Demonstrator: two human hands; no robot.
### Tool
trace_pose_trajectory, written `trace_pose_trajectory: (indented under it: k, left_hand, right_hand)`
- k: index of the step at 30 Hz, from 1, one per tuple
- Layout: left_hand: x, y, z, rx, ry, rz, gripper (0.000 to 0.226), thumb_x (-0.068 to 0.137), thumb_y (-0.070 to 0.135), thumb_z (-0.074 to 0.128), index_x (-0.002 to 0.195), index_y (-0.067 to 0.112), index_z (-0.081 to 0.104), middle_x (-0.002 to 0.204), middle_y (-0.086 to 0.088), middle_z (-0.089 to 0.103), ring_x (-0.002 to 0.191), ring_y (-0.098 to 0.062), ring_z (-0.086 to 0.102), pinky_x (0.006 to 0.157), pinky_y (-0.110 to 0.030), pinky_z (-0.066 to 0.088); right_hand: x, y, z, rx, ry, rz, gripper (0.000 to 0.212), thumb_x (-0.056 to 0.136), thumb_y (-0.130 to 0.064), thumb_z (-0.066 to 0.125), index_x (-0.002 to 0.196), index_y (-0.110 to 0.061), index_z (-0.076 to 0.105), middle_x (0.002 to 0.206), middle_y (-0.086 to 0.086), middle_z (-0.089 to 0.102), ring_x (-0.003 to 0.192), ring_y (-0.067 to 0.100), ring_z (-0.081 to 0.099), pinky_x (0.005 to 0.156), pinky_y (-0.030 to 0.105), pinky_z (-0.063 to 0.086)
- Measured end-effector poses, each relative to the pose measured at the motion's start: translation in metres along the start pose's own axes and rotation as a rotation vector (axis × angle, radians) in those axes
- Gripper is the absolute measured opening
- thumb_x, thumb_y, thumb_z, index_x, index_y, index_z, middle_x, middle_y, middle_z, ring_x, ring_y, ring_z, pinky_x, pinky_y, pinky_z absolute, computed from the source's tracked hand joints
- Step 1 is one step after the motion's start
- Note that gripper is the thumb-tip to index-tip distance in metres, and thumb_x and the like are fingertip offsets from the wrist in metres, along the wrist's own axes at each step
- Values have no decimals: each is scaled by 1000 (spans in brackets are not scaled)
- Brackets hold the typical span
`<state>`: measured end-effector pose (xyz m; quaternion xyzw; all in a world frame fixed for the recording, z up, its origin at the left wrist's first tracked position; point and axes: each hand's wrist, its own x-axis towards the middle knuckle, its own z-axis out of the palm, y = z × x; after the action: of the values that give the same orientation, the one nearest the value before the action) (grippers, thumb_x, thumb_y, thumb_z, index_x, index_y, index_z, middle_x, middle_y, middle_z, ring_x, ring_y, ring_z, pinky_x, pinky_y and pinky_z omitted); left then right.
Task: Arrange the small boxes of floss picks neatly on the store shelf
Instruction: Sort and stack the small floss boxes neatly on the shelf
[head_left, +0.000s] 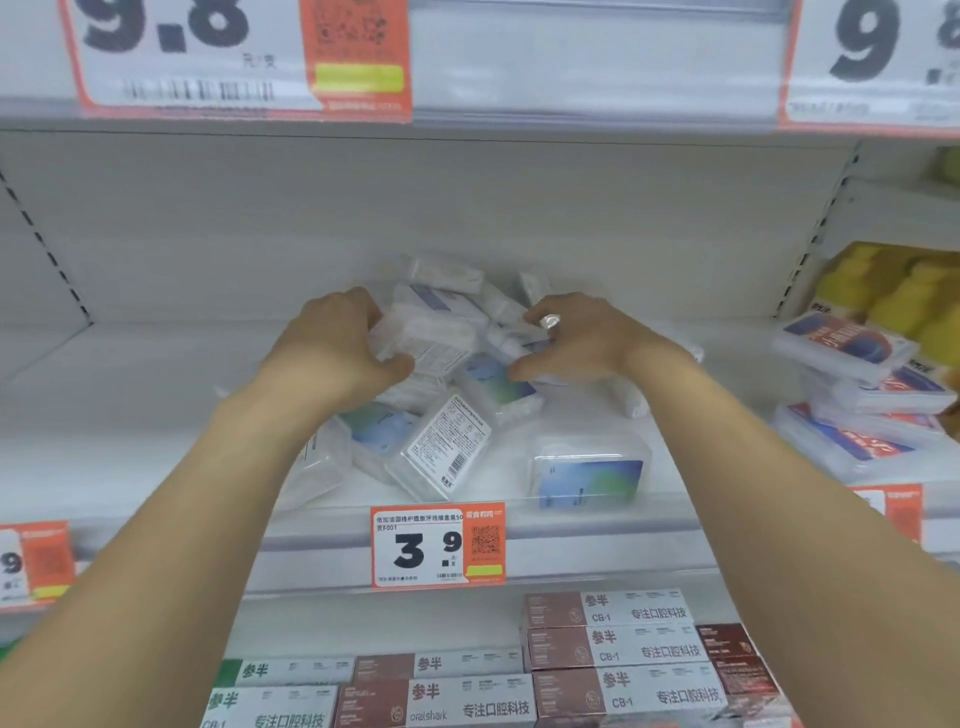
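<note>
Two hands in the pile. Floss pick boxes (447, 400) lie jumbled mid-shelf, tilted every way, some label-up, some barcode-up, a few leaning on each other toward the far wall. One box (589, 475) sits apart at the near right edge, blue face forward, roughly upright and already close to how it should sit.

Left hand (337, 343) grips a clear box (426, 343) at the top of the heap, fingers curled round its far left side, thumb on the near edge. Right hand (576, 338) has fingers curled in among the boxes on the right of the heap, ring (549, 321) showing; looks like it's pinching one, but which box exactly, can't tell.

Shelf (156, 374) is bare white to the left w/ room for rows. Price tag (437, 545) marks the front rail. Red-and-blue packs (857, 384) stacked far right, toothpaste cartons (618, 649) on the shelf below, not part of the job.

Doing it well, imo: lift one box at a time off the top, don't drag from under, clear plastic is slick & the rest will slide. Turn blue face to front, barcode to back, then butt it against the near-right box to start a row behind the rail. Stack only once the row is square
</note>
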<state>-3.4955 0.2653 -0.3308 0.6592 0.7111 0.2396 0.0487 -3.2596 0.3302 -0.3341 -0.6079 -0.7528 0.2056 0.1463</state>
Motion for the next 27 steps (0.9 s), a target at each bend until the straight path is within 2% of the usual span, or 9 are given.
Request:
trace_pose_trajectory:
  k: [2,4,8,11,14,16,19,22,27]
  left_hand:
    - [-1,6,-1,65,-69,7,56,77,47,73,120,16,55,120,-4,60,111,-26,54,93,-38,47]
    - [-2,15,1,84,-44,61,62,75,50,72,125,19,52,125,-5,54,120,-27,47,99,-41,43]
    - [-7,40,13,-281,72,314,79,75,43,77,141,25,38,138,5,45,126,-13,40,99,-29,38]
    - [-11,56,27,-516,38,318,79,78,39,76,145,30,33,131,12,53,117,-4,50,91,-15,39]
    - [-4,60,37,-610,68,228,51,80,33,77,124,29,53,111,8,68,94,-7,66,87,-29,55]
    - [1,58,38,-641,82,189,38,79,31,78,111,29,58,100,7,71,85,-9,68,82,-35,57]
    - [5,54,36,-612,120,164,36,81,33,76,111,24,59,95,7,69,78,-7,66,73,-26,54]
    - [8,46,34,-583,148,116,32,83,33,73,109,21,58,89,8,65,74,-7,62,65,-20,48]
    - [10,31,36,-544,56,-41,27,87,36,68,105,20,56,90,6,62,83,-18,60,69,-29,43]
  right_hand:
    - [-6,5,-6,256,87,27,75,56,-56,84,123,-31,62,115,-7,62,101,12,64,80,28,53]
    - [-17,7,-11,529,152,27,60,65,-56,80,114,-22,68,105,1,69,91,15,69,68,30,58]
    - [-37,-1,-14,837,5,-10,49,93,-55,52,96,-10,73,93,20,75,81,29,72,68,38,58]
    - [-40,-6,-11,877,-61,-30,55,97,-58,41,99,-12,71,95,21,75,84,36,73,67,39,56]
    - [-36,-1,-11,845,-20,-5,65,97,-64,30,98,-15,72,92,13,77,85,27,75,74,37,60]
    - [-27,10,-12,760,85,13,59,101,-57,32,93,-15,71,83,3,77,75,14,75,71,27,61]
    - [1,28,-7,260,216,-38,25,94,-33,58,103,-13,71,104,5,73,89,18,67,83,32,55]
    - [26,24,-4,-261,22,-100,33,88,-33,66,118,-18,67,123,2,65,106,25,61,87,30,49]
    - [50,13,4,-478,-159,27,50,83,-49,66,123,-19,63,119,4,65,102,27,63,85,31,52]
